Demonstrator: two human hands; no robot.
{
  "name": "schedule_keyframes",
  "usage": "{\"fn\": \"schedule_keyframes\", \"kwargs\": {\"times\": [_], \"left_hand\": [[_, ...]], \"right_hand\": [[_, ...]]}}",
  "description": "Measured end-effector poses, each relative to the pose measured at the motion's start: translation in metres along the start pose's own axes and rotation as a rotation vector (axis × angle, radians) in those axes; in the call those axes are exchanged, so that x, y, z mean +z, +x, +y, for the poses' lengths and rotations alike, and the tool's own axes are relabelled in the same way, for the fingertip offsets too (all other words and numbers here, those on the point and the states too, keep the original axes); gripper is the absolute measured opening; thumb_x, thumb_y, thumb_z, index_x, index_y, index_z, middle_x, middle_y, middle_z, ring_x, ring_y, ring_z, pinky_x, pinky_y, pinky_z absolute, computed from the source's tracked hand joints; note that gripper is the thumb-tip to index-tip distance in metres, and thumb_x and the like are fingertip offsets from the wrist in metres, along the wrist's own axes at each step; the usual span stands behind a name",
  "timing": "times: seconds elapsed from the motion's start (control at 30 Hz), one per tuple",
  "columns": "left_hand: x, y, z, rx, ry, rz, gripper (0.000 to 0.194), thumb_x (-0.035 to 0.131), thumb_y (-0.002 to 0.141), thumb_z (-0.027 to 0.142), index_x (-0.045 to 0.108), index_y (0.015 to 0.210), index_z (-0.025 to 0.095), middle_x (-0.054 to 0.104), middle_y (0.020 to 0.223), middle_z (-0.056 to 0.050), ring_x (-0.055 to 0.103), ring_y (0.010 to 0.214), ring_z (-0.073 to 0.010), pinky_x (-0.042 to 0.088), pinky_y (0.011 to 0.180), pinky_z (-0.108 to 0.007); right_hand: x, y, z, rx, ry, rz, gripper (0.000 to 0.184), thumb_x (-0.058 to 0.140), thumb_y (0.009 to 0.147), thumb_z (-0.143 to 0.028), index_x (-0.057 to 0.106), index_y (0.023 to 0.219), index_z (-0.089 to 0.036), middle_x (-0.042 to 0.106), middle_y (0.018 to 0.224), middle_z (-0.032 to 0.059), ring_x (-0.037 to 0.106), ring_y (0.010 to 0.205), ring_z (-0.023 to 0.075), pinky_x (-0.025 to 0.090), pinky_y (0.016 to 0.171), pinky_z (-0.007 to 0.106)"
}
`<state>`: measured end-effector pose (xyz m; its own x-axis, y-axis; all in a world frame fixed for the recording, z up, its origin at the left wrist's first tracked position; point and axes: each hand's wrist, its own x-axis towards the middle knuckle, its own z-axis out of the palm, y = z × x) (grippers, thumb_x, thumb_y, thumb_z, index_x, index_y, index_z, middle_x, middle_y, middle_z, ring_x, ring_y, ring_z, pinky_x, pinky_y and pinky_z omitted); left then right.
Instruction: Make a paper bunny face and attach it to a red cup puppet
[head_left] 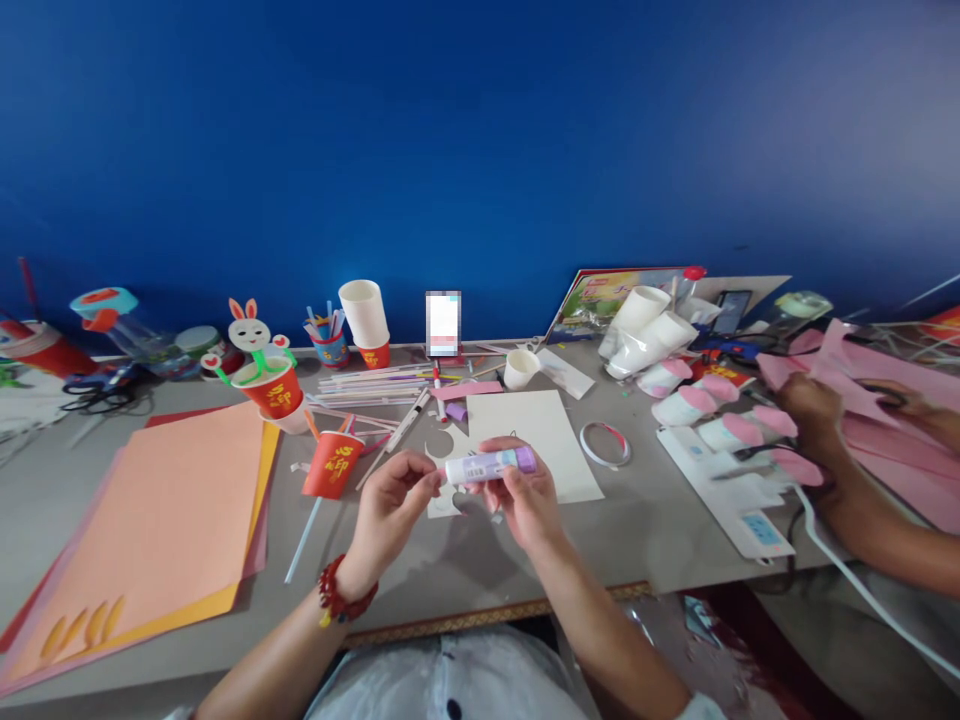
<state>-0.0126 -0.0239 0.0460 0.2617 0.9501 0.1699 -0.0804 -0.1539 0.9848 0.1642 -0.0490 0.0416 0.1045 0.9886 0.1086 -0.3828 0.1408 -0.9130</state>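
While the glue stick (487,466) is up in the air, lock the tube end first and let the other side do the fine work. It sits in your right hand (526,500), thumb and fingers wrapped near the purple end, roughly level above the worktop (637,535), overlapping the near-left part of the white sheet (544,425) from your view. Pale end points at your left hand (394,505), which is curled narrow just beside it; can't tell whether those fingertips touch the tube or pinch something small. My read: the step is work at the stick's tip, so brace both wrists, move 1 side only, light pressure. If glue is going on, 1 thin pass, edges included; pressing hard would likely smear or bend thin paper. Fingertips off the sticky face. Work clear of the sheet, since a drip or touch there would probably mark it. Left forearm: mind the red cup (330,462) with straws, tilted on the worktop near your wrist, and the blue straw (303,540) beside it; the beaded bracelet (335,595) could catch either. The small purple piece (455,411) beyond your hands may be the cap, can't confirm; if so, refit it straight after so the glue doesn't dry.
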Motion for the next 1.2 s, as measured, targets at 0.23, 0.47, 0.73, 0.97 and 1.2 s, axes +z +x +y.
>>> {"fn": "schedule_keyframes", "kwargs": {"times": [0.23, 0.47, 0.73, 0.97, 1.2], "left_hand": [[-0.001, 0.0, 0.0, 0.005, 0.008, -0.007, 0.019, 0.063, 0.091, 0.032, 0.063, 0.079, 0.017, 0.06, 0.072, -0.002, 0.055, 0.069, -0.0142, 0.043, 0.065, -0.026], [-0.002, 0.001, -0.001, 0.027, 0.054, 0.009, 0.02, 0.062, 0.091, 0.034, 0.063, 0.08, 0.017, 0.061, 0.073, -0.002, 0.055, 0.069, -0.0144, 0.044, 0.064, -0.025], [-0.002, -0.001, -0.004, 0.168, 0.245, 0.074, 0.014, 0.063, 0.09, 0.027, 0.062, 0.08, 0.017, 0.063, 0.078, -0.003, 0.058, 0.072, -0.0151, 0.047, 0.068, -0.026], [0.002, -0.005, 0.009, 0.274, 0.337, 0.096, 0.013, 0.061, 0.09, 0.019, 0.059, 0.077, 0.018, 0.062, 0.076, -0.001, 0.058, 0.072, -0.0141, 0.047, 0.07, -0.026], [0.001, -0.007, 0.014, 0.321, 0.378, 0.092, 0.012, 0.059, 0.088, 0.013, 0.059, 0.078, 0.018, 0.063, 0.077, -0.001, 0.059, 0.073, -0.014, 0.047, 0.071, -0.025]], "right_hand": [[0.003, -0.001, 0.001, 0.006, -0.033, 0.047, 0.036, 0.082, 0.071, -0.045, 0.065, 0.092, -0.021, 0.061, 0.064, -0.0022, 0.05, 0.047, 0.0091, 0.04, 0.04, 0.02], [0.002, -0.006, 0.005, -0.045, -0.168, 0.014, 0.031, 0.074, 0.082, -0.042, 0.068, 0.104, -0.021, 0.068, 0.067, 0.0016, 0.063, 0.056, 0.0145, 0.049, 0.045, 0.022], [0.007, -0.02, -0.001, -0.529, -0.602, 0.123, 0.016, 0.068, 0.085, -0.023, 0.069, 0.1, -0.023, 0.074, 0.088, 0.0041, 0.071, 0.066, 0.0167, 0.059, 0.059, 0.027], [0.014, -0.014, -0.007, -0.884, -0.903, 0.099, 0.024, 0.068, 0.081, -0.017, 0.066, 0.105, -0.022, 0.076, 0.088, 0.0062, 0.073, 0.072, 0.0201, 0.062, 0.067, 0.032], [0.018, -0.012, -0.004, -0.948, -0.943, 0.065, 0.026, 0.068, 0.081, -0.018, 0.065, 0.107, -0.021, 0.075, 0.083, 0.0063, 0.071, 0.065, 0.0199, 0.062, 0.061, 0.033]]}}
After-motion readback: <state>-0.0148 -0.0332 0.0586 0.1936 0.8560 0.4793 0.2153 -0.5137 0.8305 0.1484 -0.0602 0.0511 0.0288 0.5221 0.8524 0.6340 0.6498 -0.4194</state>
